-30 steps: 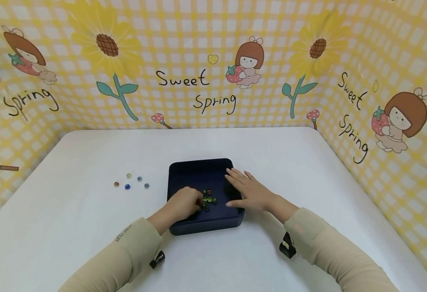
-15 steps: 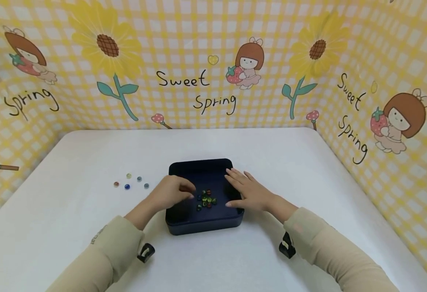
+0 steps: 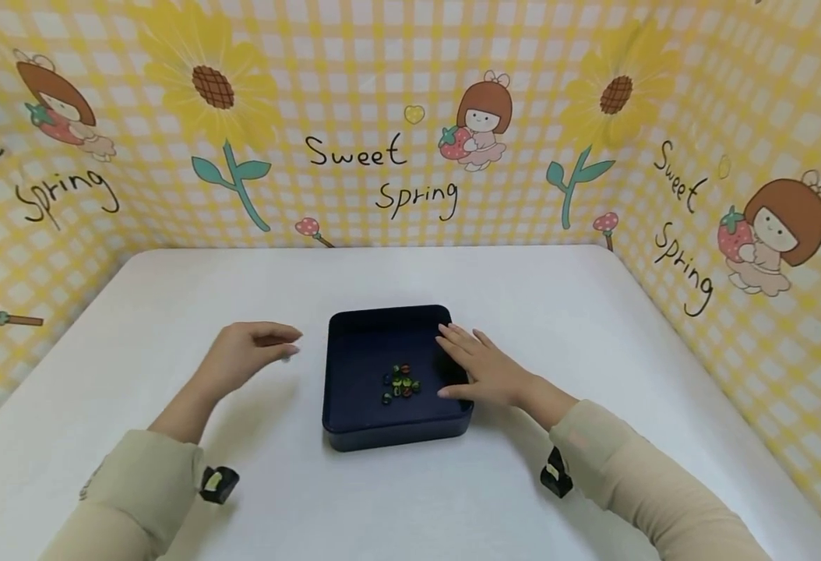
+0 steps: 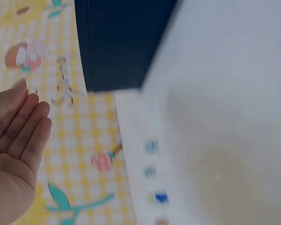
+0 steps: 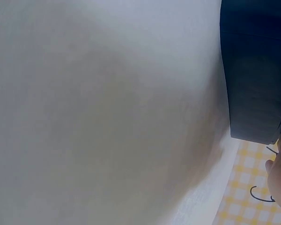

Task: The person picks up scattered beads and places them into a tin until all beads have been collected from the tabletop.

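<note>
My left hand (image 3: 242, 358) hovers over the white table left of the dark blue tray, its fingers loosely extended and nothing seen between them. Below its fingertips one glass marble (image 3: 286, 358) peeks out; the others on the table are hidden by the hand in the head view. The left wrist view shows several of them, blurred, including a deep blue marble (image 4: 161, 198) and a pale blue marble (image 4: 152, 146). Inside the tray (image 3: 396, 440) lies a cluster of marbles (image 3: 399, 382), green, yellow and reddish. My right hand (image 3: 484, 370) rests with spread fingers over the tray's right rim.
The white table (image 3: 509, 499) extends on all sides of the tray. Behind and beside it stands a yellow checked cloth backdrop (image 3: 354, 93) with printed flowers and figures. A small black device (image 3: 219, 485) sits at the left cuff, another (image 3: 556, 474) at the right.
My left hand has come up out of the tray and swung left, over the loose marbles. More marbles in the tray are now uncovered. My right hand has stayed at the rim.
</note>
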`<state>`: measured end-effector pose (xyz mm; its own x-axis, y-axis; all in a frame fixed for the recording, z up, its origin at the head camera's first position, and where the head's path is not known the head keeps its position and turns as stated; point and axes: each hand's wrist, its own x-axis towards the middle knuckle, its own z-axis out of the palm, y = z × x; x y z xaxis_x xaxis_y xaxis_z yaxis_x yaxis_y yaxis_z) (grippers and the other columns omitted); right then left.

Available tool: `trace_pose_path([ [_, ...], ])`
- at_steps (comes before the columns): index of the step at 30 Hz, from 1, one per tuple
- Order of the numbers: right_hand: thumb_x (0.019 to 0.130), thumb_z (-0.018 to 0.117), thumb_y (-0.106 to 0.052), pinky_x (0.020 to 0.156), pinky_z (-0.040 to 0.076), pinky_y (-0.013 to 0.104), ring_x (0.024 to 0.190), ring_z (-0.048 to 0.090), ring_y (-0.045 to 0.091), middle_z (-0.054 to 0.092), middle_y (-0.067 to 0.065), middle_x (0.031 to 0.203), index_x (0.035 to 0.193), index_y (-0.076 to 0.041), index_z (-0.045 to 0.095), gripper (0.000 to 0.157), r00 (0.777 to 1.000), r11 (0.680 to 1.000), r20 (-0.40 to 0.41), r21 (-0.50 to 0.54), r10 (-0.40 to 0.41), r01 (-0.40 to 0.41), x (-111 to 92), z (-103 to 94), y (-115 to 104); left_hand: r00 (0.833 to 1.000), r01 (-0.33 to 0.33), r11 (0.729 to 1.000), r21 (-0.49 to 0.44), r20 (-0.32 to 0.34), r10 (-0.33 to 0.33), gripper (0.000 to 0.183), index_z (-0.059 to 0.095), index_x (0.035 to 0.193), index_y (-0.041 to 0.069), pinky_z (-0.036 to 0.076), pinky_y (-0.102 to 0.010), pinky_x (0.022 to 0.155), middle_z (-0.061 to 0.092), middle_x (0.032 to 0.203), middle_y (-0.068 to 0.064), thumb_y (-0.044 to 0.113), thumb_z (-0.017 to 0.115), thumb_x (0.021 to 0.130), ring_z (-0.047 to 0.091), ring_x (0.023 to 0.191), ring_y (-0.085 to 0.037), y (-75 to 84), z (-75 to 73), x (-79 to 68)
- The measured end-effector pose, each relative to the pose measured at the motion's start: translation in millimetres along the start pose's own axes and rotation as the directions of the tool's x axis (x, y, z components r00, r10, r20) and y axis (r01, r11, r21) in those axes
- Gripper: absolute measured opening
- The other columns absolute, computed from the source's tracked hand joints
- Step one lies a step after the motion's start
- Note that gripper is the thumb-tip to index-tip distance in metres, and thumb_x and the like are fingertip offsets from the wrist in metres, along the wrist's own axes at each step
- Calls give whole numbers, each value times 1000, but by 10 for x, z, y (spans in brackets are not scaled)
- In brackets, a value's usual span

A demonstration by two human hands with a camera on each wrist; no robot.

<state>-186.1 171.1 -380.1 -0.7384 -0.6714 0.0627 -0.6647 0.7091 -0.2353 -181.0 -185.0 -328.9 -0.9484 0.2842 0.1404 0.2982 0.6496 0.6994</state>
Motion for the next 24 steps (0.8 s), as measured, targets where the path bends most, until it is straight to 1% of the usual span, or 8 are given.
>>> trace_pose_path([
  [3, 78, 37, -64, 101, 3, 45, 130, 1, 19, 6, 9, 144, 138, -6, 14, 87, 1000, 1000, 1, -5, 3, -3, 10, 4, 2, 998, 58, 998, 6, -39, -58, 39, 60, 108, 6, 45, -41, 74, 61, 103, -10, 34, 59, 81, 57, 91, -21, -202, -133, -21],
  [5, 78, 36, -65, 101, 4, 46, 130, 1, 19, 6, 9, 144, 138, -6, 15, 87, 1000, 1000, 0, -11, 6, -6, 8, -2, 5, 992, 109, 994, 12, -70, -108, 43, 60, 111, 13, 47, -40, 67, 61, 104, -4, 42, 58, 78, 57, 91, -17, -541, -183, 44],
  [9, 78, 34, -66, 101, 2, 44, 130, 1, 19, 6, 8, 144, 139, -7, 13, 88, 1000, 1000, 4, -6, 21, -21, -14, -18, 7, 978, 168, 986, 22, -133, -164, 45, 58, 112, 27, 45, -39, 66, 63, 96, 8, 51, 58, 74, 57, 84, -7, -1400, -219, 232],
  [11, 78, 35, -66, 102, 1, 44, 130, 2, 20, 6, 9, 144, 139, -7, 13, 88, 1000, 1000, 1, -3, 21, -21, -23, -19, 3, 973, 184, 982, 43, -147, -176, 42, 58, 112, 27, 44, -35, 68, 63, 94, 9, 48, 58, 75, 57, 84, -8, -1617, -246, 254],
  [14, 78, 36, -66, 102, 1, 44, 130, 2, 21, 7, 9, 144, 139, -6, 15, 88, 1000, 1000, -6, 3, 14, -14, -22, -10, -3, 960, 251, 966, 58, -144, -241, 42, 58, 112, 23, 44, -39, 67, 63, 99, 5, 46, 58, 77, 53, 96, -14, -1547, -310, 176],
  [16, 78, 36, -65, 101, 2, 45, 130, 3, 21, 8, 10, 143, 138, -5, 16, 88, 1000, 1000, -7, 6, 7, -7, -18, 1, -8, 952, 288, 956, 55, -123, -280, 44, 57, 114, 16, 43, -43, 66, 61, 104, -2, 42, 59, 78, 50, 102, -23, -1346, -352, 97],
  [20, 78, 35, -66, 101, 4, 46, 130, 2, 19, 8, 10, 143, 138, -6, 15, 88, 1000, 1000, -6, -1, 7, -7, -12, 12, -13, 956, 285, 953, 107, -104, -274, 44, 56, 112, 3, 39, -49, 75, 57, 108, -17, 32, 60, 80, 45, 103, -36, -963, -389, -28],
  [24, 77, 35, -67, 101, 5, 47, 130, 3, 20, 8, 9, 143, 138, -6, 16, 88, 1000, 1000, -14, -4, 4, -4, -4, 11, -19, 959, 282, 947, 154, -79, -272, 41, 54, 111, -4, 35, -50, 82, 53, 109, -24, 23, 60, 81, 44, 103, -41, -868, -395, -41],
])
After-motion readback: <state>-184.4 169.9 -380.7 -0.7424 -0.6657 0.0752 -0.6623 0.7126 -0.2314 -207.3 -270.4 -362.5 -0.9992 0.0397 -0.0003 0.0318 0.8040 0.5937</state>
